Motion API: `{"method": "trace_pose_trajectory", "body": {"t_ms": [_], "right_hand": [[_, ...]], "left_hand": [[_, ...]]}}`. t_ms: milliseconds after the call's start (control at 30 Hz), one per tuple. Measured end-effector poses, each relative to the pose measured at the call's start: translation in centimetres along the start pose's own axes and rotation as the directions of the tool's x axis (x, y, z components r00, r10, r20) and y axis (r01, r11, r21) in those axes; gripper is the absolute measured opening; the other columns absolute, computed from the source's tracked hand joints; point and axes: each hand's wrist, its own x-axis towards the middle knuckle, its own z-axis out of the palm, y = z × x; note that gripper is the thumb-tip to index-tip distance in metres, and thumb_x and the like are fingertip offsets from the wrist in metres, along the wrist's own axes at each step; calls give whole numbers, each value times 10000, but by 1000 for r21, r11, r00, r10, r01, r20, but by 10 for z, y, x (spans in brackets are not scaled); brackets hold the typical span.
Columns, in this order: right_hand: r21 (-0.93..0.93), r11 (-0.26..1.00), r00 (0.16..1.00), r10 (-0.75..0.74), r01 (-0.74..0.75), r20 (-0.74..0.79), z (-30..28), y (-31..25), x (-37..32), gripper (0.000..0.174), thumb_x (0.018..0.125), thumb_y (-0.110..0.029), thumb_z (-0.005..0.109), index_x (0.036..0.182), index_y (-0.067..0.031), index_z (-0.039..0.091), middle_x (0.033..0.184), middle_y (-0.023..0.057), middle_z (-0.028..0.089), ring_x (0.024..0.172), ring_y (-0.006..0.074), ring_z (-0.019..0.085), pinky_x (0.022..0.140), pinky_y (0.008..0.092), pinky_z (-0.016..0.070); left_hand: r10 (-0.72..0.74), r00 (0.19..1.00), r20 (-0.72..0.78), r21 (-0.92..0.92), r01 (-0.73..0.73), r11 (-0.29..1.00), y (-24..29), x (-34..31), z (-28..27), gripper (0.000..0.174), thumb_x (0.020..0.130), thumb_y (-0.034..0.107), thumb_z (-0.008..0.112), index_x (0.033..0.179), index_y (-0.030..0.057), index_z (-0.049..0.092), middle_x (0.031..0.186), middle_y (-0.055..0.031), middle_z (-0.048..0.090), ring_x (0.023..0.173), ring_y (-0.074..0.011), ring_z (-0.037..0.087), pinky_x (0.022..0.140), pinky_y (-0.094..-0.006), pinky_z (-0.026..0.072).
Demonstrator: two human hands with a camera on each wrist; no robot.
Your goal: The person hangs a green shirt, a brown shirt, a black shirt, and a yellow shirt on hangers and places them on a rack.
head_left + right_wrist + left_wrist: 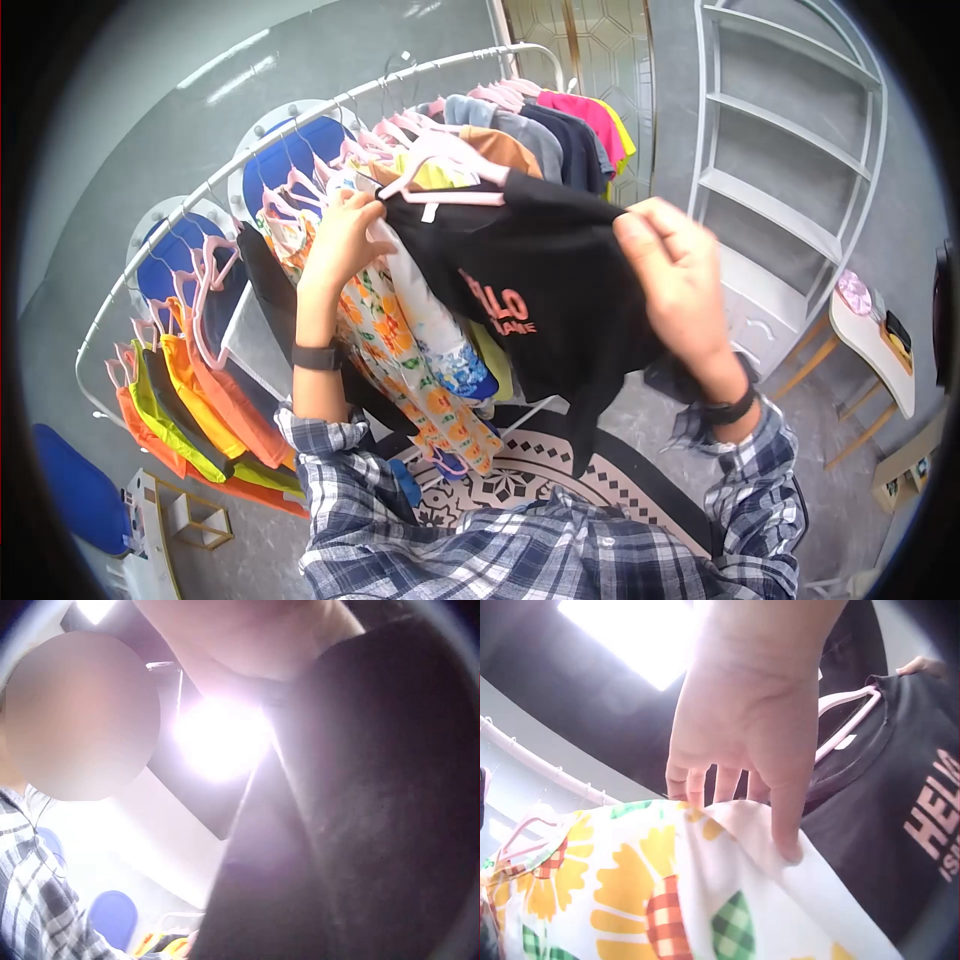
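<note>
A black T-shirt (pixel 570 270) with pink lettering hangs on a pink hanger (pixel 450 165), spread out toward the right. My right hand (pixel 682 275) pinches its right-hand shoulder or sleeve between thumb and fingers. In the right wrist view, dark cloth (pixel 390 795) fills the right side and the fingers are hidden. My left hand (pixel 345 240) is at the rail beside the shirt's other shoulder. In the left wrist view, the left hand (pixel 746 735) holds the top of a white floral garment (pixel 630 892), thumb in front and fingers behind, with the black shirt (pixel 885 802) alongside.
A white rail (pixel 235 165) carries several garments on pink hangers, orange and yellow ones at the left (pixel 200 400), grey, navy and pink ones farther back. At the right are a white arched shelf (pixel 780 125) and a small table (pixel 875 350). A patterned rug (pixel 600 480) lies below.
</note>
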Motion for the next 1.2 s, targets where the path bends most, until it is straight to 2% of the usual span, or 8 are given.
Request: {"method": "trace_pose_trajectory", "body": {"t_ms": [133,200,267,400,700,933,1033,1200], "right_hand": [[172,985,1000,-26,24,11,66,35,21,167,844,-125,519,775,26,522,558,81,487,541,92,458,505,263,369],[46,993,994,-110,110,-18,96,49,38,146,832,-106,501,748,10,474,611,201,529,568,350,543,498,391,391],[-12,996,995,-93,93,-27,119,60,60,131,824,-108,496,753,-1,473,632,205,546,622,379,549,512,436,403],[-45,967,952,-254,250,-170,167,72,95,133,816,-118,512,751,-6,541,567,176,541,556,342,560,504,412,411],[-50,974,973,-223,221,-62,230,56,131,185,797,-154,501,766,27,522,616,214,571,590,368,587,559,427,468],[-125,976,950,-136,177,283,203,71,100,179,799,-162,472,855,-1,524,715,229,588,735,368,596,631,474,465],[8,997,918,-77,80,390,200,83,89,242,786,-151,475,954,21,502,766,241,576,760,421,554,696,467,443],[302,908,908,-361,290,213,144,87,-18,511,711,-73,551,1196,18,419,1061,207,499,983,343,486,853,382,401]], "left_hand": [[5,1000,-18,-20,-6,1000,-4,-8,-11,379,420,87,776,733,6,578,823,-68,549,909,-275,459,789,-346,421],[7,999,-38,-11,-8,1000,-7,-15,-15,377,427,81,771,754,15,596,845,-55,554,905,-271,459,791,-347,421],[3,1000,0,39,-3,999,-10,-18,-21,386,430,85,770,770,15,603,850,-51,555,907,-272,459,792,-344,422],[-28,998,58,64,25,998,-7,-21,-26,392,434,94,768,782,13,607,857,-53,558,912,-274,459,793,-342,423],[-75,995,59,107,69,992,18,0,-10,377,477,21,716,844,21,627,904,-62,548,909,-256,461,833,-326,417],[-191,980,44,100,186,977,34,-5,-10,314,539,11,706,833,8,597,1037,-132,538,1010,-292,476,868,-339,404],[-321,946,-37,4,321,947,54,-18,-12,296,610,13,673,894,17,588,1076,-157,526,993,-326,512,834,-357,432],[-470,874,-120,-204,442,874,160,-131,-12,223,682,57,642,899,35,592,915,-126,576,893,-290,560,767,-332,453]]}}
